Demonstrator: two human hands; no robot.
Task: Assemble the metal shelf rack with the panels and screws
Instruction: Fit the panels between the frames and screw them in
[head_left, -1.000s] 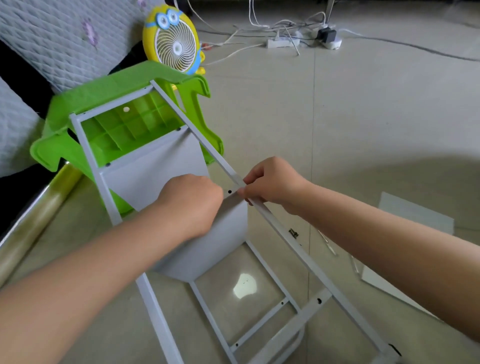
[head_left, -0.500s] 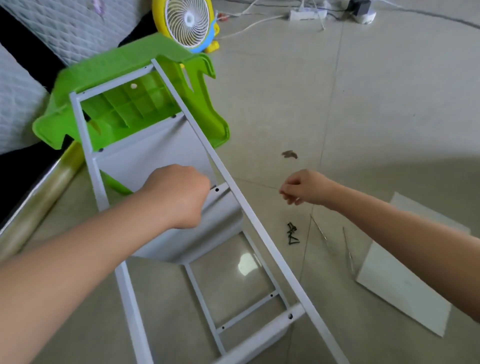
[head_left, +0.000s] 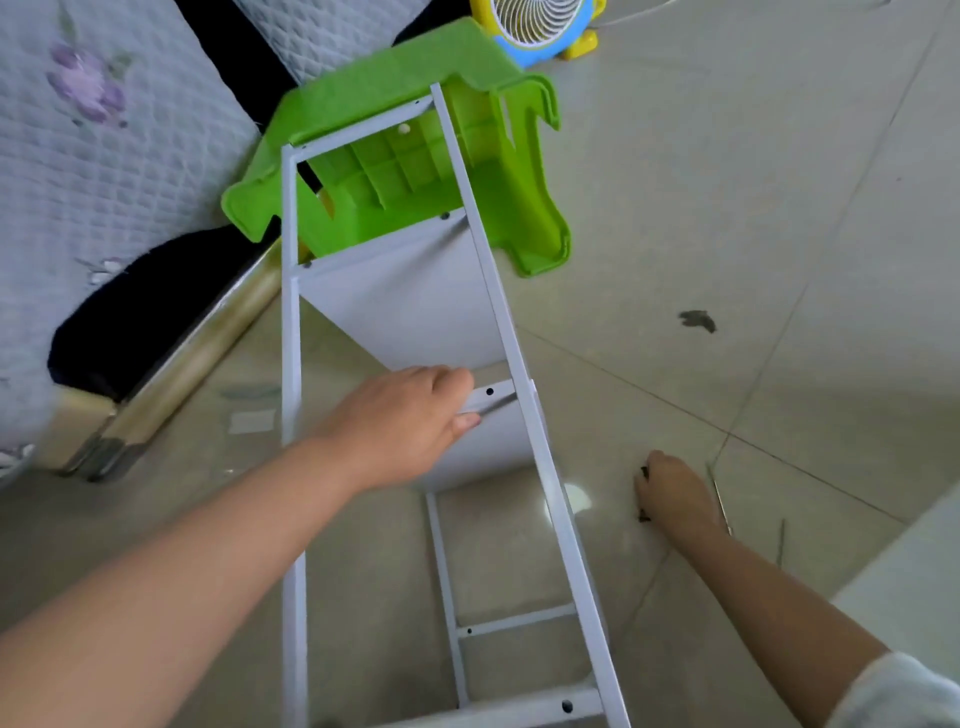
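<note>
The rack frame rests against the stool, the fan behind, a loose panel to its right.

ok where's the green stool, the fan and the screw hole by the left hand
green stool (head_left: 374, 98): head view, seat top
fan (head_left: 540, 18): head view, white grille
screw hole (head_left: 489, 391): head view, its dark centre

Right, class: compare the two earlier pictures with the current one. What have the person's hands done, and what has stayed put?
The right hand left the side rail and dropped to the floor on the right, reaching the loose screws; whether it holds one is unclear. The left hand still grips the shelf panel, and the rack still leans on the green stool.
</note>
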